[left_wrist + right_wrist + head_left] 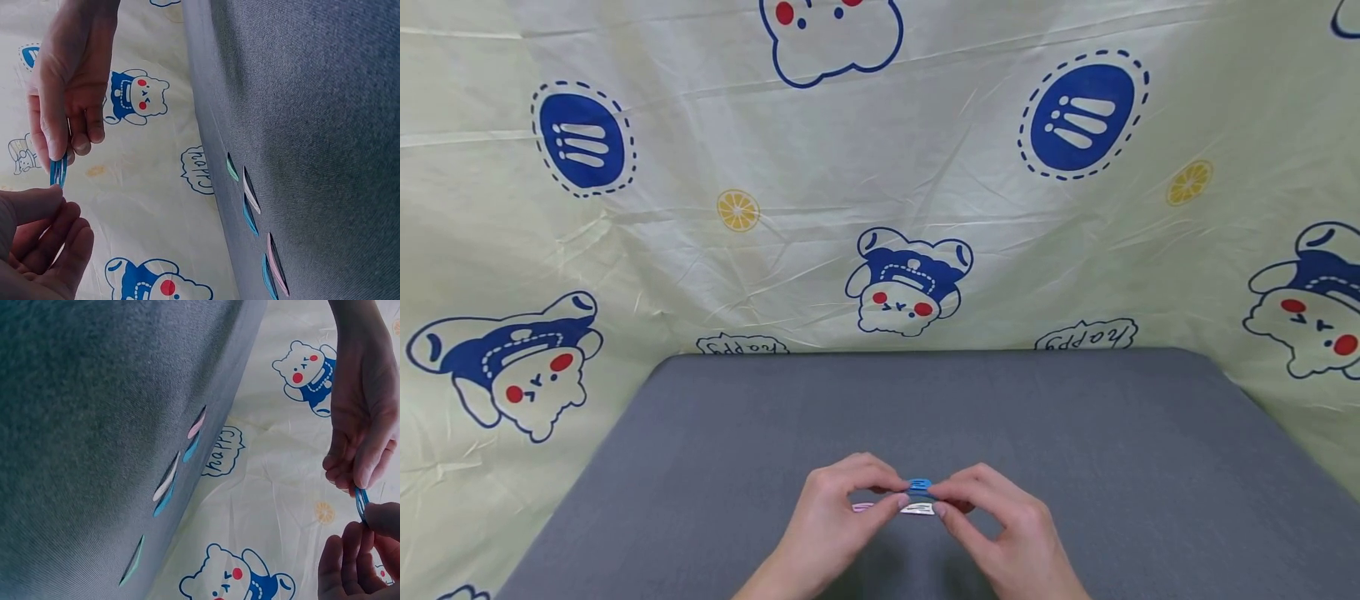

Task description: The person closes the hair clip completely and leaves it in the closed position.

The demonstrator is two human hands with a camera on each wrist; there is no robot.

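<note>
Both hands pinch a blue snap hair clip (58, 172) by its opposite ends, raised above the grey table. My left hand (841, 508) holds one end between thumb and fingertips. The right hand (1000, 517) has the other end in the same kind of pinch. Below the held clip, other snap clips lie on the cloth: a white one (250, 190), a pink one (277, 265), a green one (232, 167) and two blue ones, one beside the white (249, 215) and one beside the pink (269, 277). In the head view, fingers hide part of the pink clip (862, 507).
The grey cloth-covered table (715, 433) stretches away on both sides of the hands. Behind it hangs a pale curtain (685, 275) printed with cartoon bears, orange slices and blue badges, meeting the table's far edge.
</note>
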